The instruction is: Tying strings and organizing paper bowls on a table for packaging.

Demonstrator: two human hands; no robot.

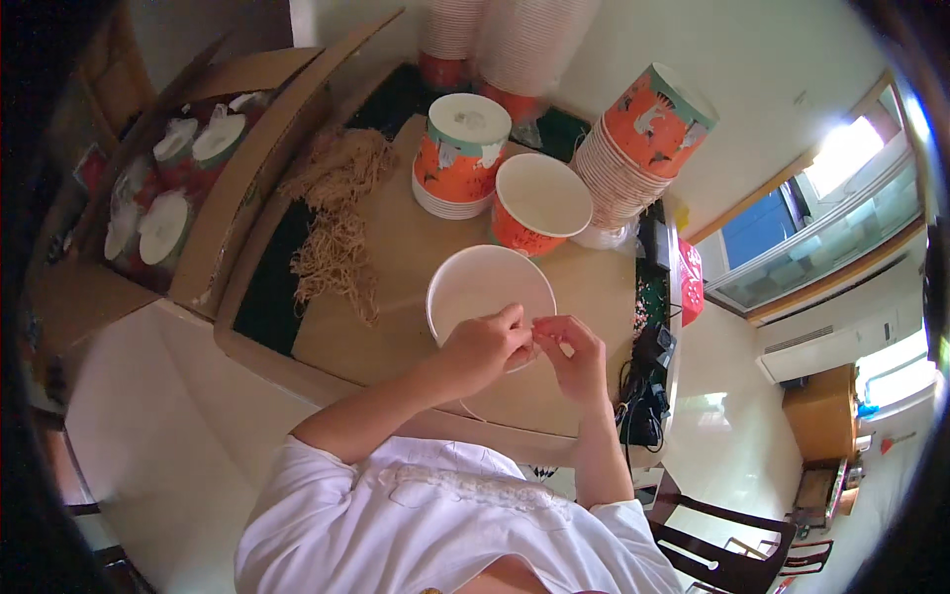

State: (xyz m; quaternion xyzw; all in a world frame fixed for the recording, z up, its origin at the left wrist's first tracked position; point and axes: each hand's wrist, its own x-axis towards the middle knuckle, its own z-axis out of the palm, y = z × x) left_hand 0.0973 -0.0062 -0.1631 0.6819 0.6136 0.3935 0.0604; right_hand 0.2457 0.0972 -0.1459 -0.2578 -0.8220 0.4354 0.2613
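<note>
A white-lined paper bucket [485, 282] stands near the table's front edge, its mouth tilted toward me. My left hand [485, 346] is closed over the bucket's near rim. Against its fingertips, my right hand [571, 356] pinches something too small to make out at the near right of the rim. A thin tan cord [473, 410] loops down below my left wrist; its upper part is hidden by the hand. Behind the bucket are another open orange bucket [542, 198] and a short upside-down stack of orange and green buckets [460, 163].
Bundles of tan twine [336, 238] lie on the cardboard sheet [396, 327]. An open carton [228, 208] with wrapped buckets stands left. Tall bucket stacks [633, 144] rise at the back and right. Black cables [643, 396] crowd the right edge, near a dark chair [727, 544].
</note>
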